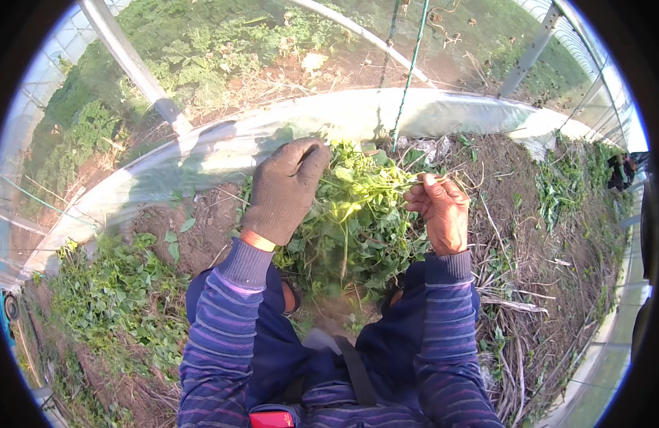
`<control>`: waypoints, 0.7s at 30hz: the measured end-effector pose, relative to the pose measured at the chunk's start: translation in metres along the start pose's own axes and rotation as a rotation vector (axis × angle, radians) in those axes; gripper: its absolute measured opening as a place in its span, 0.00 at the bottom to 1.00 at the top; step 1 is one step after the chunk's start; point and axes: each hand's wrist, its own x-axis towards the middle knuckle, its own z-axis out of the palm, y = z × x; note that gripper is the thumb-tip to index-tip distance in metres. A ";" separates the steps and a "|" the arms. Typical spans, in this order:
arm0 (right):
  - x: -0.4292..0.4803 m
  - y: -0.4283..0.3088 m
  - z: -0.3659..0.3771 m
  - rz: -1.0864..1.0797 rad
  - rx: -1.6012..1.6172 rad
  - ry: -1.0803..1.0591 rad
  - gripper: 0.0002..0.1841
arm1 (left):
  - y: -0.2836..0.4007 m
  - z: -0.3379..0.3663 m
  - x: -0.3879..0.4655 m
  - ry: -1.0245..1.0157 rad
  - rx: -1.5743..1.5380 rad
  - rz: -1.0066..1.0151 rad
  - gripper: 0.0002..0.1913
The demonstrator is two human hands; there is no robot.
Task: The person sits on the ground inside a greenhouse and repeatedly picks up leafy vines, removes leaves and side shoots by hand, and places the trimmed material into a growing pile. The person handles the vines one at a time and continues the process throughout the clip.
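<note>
My left hand (292, 187), in a brown knitted glove, is bent with its fingers curled at the left edge of a leafy green vine (356, 182); whether it grips a stem is hidden by the glove. My bare right hand (439, 208) pinches the thin root end of the vine's stems between thumb and fingers. The vine stretches between both hands, its upper leaves pale yellow-green in the sun. Below it a heap of darker green leafy vines (361, 251) lies on the ground between my knees.
Clear plastic sheeting (308, 115) with metal tubes (131, 64) curves across in front. A green cord (410, 75) hangs down to its foot. More green plants (115, 289) lie on the left; dry stalks (511, 305) cover soil on the right. Dark items (621, 171) show at the far right.
</note>
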 end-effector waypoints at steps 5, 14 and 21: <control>0.004 -0.008 -0.038 -0.023 0.330 0.040 0.11 | 0.006 -0.021 0.006 0.179 -0.316 -0.135 0.16; -0.001 -0.022 -0.066 -0.142 0.626 -0.053 0.12 | 0.008 -0.033 0.008 0.212 -0.565 -0.159 0.15; -0.020 -0.069 -0.045 -0.281 0.665 -0.065 0.12 | 0.000 -0.033 0.005 0.130 -0.406 -0.172 0.15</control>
